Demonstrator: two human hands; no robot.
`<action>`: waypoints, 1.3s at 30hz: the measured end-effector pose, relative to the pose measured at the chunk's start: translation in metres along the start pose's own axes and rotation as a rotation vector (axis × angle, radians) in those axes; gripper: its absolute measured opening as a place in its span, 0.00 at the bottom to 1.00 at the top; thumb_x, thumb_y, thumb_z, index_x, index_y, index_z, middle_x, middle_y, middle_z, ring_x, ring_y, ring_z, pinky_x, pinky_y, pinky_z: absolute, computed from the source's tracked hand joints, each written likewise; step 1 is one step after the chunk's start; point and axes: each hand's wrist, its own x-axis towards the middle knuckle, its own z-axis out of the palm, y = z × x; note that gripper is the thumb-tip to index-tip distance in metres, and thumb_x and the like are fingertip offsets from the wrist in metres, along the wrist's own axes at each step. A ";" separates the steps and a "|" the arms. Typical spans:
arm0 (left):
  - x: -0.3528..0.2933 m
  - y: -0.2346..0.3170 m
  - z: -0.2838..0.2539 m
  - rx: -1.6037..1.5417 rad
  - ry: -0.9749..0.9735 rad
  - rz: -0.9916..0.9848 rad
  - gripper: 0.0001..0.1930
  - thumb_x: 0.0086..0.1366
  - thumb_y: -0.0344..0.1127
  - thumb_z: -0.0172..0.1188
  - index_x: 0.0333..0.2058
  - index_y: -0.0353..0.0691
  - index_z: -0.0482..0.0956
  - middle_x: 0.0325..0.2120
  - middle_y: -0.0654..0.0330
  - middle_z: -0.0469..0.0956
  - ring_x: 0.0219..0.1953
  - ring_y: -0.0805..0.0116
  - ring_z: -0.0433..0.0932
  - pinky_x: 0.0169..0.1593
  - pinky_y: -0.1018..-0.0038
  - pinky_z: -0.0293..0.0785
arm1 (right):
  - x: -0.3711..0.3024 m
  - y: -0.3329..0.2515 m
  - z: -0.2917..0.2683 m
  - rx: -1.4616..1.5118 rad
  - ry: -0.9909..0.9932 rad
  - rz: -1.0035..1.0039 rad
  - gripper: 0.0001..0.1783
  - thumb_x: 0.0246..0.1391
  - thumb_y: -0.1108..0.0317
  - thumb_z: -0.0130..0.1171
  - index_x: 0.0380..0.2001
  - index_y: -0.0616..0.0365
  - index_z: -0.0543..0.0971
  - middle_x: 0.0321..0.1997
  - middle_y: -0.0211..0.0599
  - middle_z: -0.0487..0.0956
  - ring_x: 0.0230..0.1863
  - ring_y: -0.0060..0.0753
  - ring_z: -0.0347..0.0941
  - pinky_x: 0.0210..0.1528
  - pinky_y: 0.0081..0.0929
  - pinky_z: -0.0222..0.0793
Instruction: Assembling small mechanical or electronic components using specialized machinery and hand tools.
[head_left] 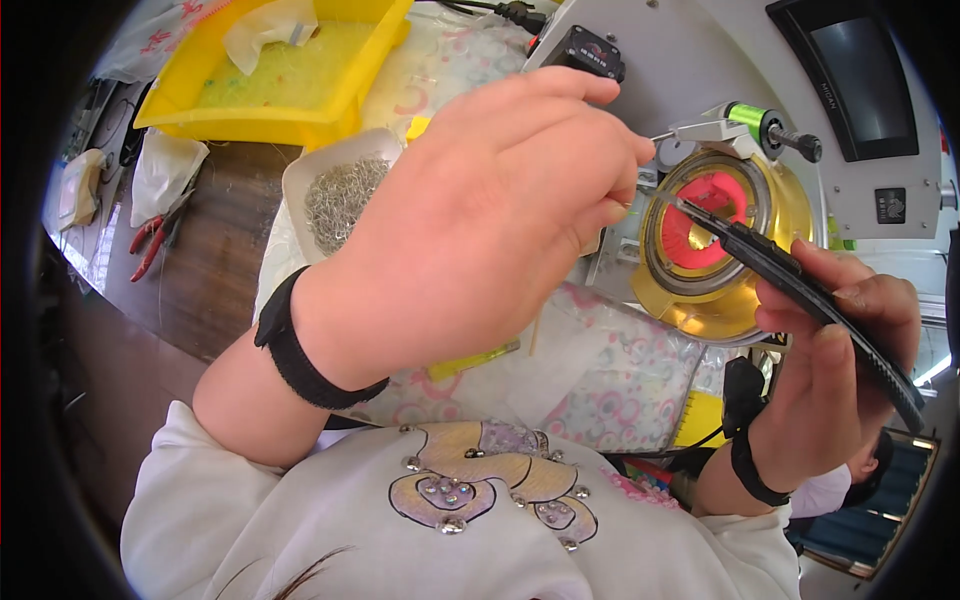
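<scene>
My left hand point(490, 200) reaches across the middle, a black band round its wrist. Its thumb and fingers are pinched beside the round golden machine head point(660, 295); what they hold, if anything, is too small to make out. A bright pink-red ring point(690, 255) sits inside the machine head's steel rim. On the right, my right hand point(845, 340) is closed round a long, slim black tool point(790, 275) with a ridged edge. The tool's narrow metal tip points toward my left fingertips, in front of the machine head. A black band is on this wrist too.
Left of my left hand stands a white tray point(300, 205) of small, tangled metal pieces. Beyond it is a yellow bin point(270, 125). Red-handled pliers point(150, 245) lie on the brown table point(235, 230). A grey machine panel with a dark screen point(860, 85) rises at the far right.
</scene>
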 end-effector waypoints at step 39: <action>-0.002 -0.007 0.003 0.003 0.021 0.021 0.05 0.51 0.21 0.54 0.28 0.36 0.71 0.35 0.53 0.77 0.41 0.50 0.74 0.53 0.59 0.67 | 0.000 -0.001 0.016 0.007 -0.001 -0.006 0.21 0.54 0.63 0.55 0.38 0.66 0.59 0.41 0.69 0.72 0.34 0.43 0.78 0.37 0.30 0.75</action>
